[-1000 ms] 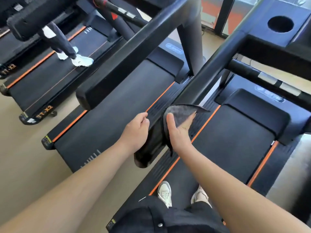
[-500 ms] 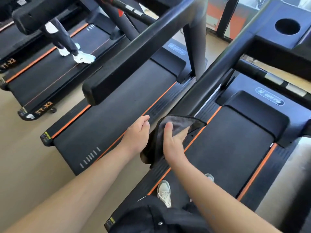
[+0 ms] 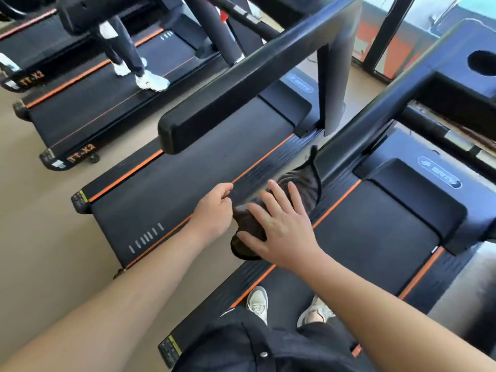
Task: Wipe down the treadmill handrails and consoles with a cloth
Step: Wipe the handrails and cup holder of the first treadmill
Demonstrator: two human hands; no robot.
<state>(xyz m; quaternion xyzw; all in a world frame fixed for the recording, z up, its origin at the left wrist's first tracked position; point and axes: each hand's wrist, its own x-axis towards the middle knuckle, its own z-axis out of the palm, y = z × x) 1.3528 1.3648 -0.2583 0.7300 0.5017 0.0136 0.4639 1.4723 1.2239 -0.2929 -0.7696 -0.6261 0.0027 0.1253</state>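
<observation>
Two bare hands meet at the near end of a black treadmill handrail (image 3: 375, 114), which slopes up to the right toward the console (image 3: 453, 47) with its round cup hole. We see a dark grey cloth (image 3: 302, 183) draped over that rail end, covering it from the top down to the rounded tip. The right hand (image 3: 281, 232) lies flat on the cloth, fingers straight and spread apart, pressing the fabric against the rail. The left hand (image 3: 214, 210) sits just beside the cloth's left edge, its fingers loosely curled with nothing visible between them; we cannot tell whether it touches the fabric. Below the hands we note the wearer's two pale shoes (image 3: 257, 302) standing on the running belt (image 3: 370, 237), which is bordered by orange stripes. To the left, a neighbouring treadmill's handrail (image 3: 241, 87) runs parallel to the first, well apart from the cloth. Farther left, another person's legs (image 3: 123, 47), in dark trousers and white footwear, stand on a third treadmill (image 3: 88, 114) marked TT-X2. A beige floor (image 3: 40, 224) shows between the machines.
</observation>
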